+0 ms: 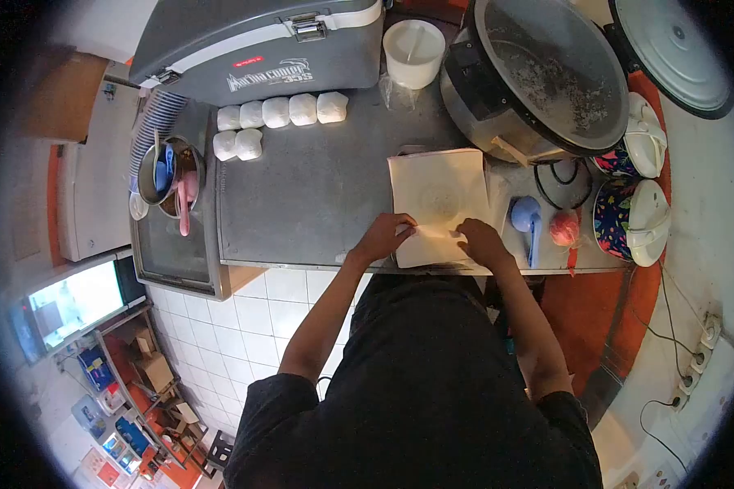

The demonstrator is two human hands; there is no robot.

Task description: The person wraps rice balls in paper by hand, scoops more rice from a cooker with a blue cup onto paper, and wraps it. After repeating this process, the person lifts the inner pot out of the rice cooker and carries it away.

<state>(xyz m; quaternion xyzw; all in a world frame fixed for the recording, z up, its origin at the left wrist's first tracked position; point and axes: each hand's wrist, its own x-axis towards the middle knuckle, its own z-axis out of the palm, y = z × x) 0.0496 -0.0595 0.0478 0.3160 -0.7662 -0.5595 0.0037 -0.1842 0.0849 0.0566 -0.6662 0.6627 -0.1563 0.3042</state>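
A stack of cream paper sheets [438,191] lies on the grey counter [310,196]. My left hand [386,235] pinches the near edge of the top sheet at its left side. My right hand [481,241] rests on the same near edge at the right, fingers bent onto the paper. Whether either hand has lifted the sheet I cannot tell. A blue rice scoop [528,220] lies just right of my right hand.
Several white wrapped parcels [279,114] line the counter's far left by a grey cooler box [257,41]. A large open rice cooker [538,73], a white bucket [413,50], a pink bag [564,228] and two floral jugs [632,216] stand right.
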